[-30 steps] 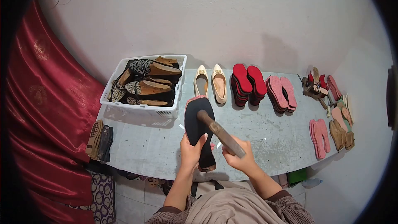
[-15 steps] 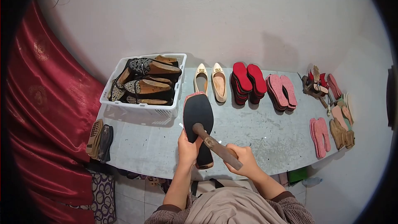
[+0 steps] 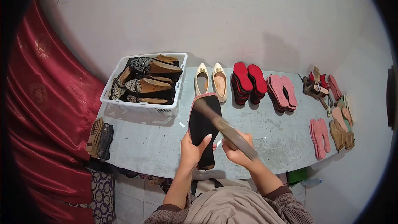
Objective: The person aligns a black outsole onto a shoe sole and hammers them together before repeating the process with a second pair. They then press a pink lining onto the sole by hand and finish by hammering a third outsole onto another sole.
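My left hand [image 3: 193, 151] grips a shoe [image 3: 204, 128] from the side, its thumb lying across the black sole. The sole faces up, with a pink edge around the toe and a brown strip at the heel end. In my right hand [image 3: 237, 151] is a hammer [image 3: 238, 139], its long head slanting over the sole and blurred by motion. One end of the head overlaps the sole near the toe; the handle is mostly hidden beneath. Just beyond the toe stand cream flat shoes [image 3: 219, 84].
A white basket [image 3: 143, 105] of dark shoes stands at the back left. Red soles [image 3: 242, 76] and pink soles [image 3: 277, 91] are stacked at the back. More pink soles [image 3: 319, 139] and tan pieces [image 3: 338, 135] lie right. Dark soles [image 3: 105, 141] lie at the left edge of the table [image 3: 141, 145].
The shoe has shifted slightly right, and my left thumb now lies over the sole. The hammer head has moved up towards the toe, with my right hand raised a little.
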`<action>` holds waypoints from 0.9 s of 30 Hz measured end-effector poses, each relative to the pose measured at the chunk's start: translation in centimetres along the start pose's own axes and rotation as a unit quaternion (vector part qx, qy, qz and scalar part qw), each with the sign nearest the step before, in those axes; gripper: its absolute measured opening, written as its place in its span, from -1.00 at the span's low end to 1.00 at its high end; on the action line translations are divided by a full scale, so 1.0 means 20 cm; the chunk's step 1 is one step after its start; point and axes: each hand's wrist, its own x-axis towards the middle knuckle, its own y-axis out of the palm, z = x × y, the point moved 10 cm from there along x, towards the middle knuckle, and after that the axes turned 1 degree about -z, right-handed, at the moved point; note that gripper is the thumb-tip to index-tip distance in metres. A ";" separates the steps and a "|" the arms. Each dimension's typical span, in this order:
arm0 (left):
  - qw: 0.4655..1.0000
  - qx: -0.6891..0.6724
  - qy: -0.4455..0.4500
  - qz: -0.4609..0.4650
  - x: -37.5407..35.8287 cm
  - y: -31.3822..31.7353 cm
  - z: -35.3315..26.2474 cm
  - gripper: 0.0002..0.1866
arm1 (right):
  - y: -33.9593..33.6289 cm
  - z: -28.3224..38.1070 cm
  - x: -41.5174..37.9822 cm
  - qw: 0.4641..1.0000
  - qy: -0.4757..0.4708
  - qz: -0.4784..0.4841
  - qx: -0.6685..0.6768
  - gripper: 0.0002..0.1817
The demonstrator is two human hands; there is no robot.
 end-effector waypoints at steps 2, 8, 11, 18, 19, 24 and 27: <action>1.000 0.007 0.020 -0.007 0.01 -0.01 -0.01 -0.66 | 0.01 -0.04 -0.03 1.000 0.015 0.015 -0.006 -0.80; 0.997 0.022 0.063 -0.045 0.03 -0.09 0.00 -0.67 | 0.10 -0.14 -0.12 0.994 0.068 0.083 -0.026 -0.77; 0.997 -0.038 0.050 -0.053 0.07 -0.15 0.10 -0.67 | 0.07 -0.11 -0.12 0.994 0.053 0.089 -0.042 -0.78; 0.998 0.004 0.018 -0.057 0.05 -0.12 0.03 -0.66 | 0.09 -0.13 -0.17 0.988 0.067 0.133 -0.046 -0.80; 0.998 0.004 0.020 -0.055 0.06 -0.11 0.02 -0.66 | 0.10 -0.12 -0.17 0.988 0.055 0.136 -0.039 -0.80; 0.998 0.008 -0.017 -0.066 0.02 -0.09 -0.01 -0.69 | 0.16 -0.22 -0.23 0.982 0.096 0.164 -0.009 -0.80; 0.998 0.019 0.014 -0.065 0.02 -0.10 -0.02 -0.69 | 0.12 -0.14 -0.20 0.985 0.064 0.152 -0.049 -0.79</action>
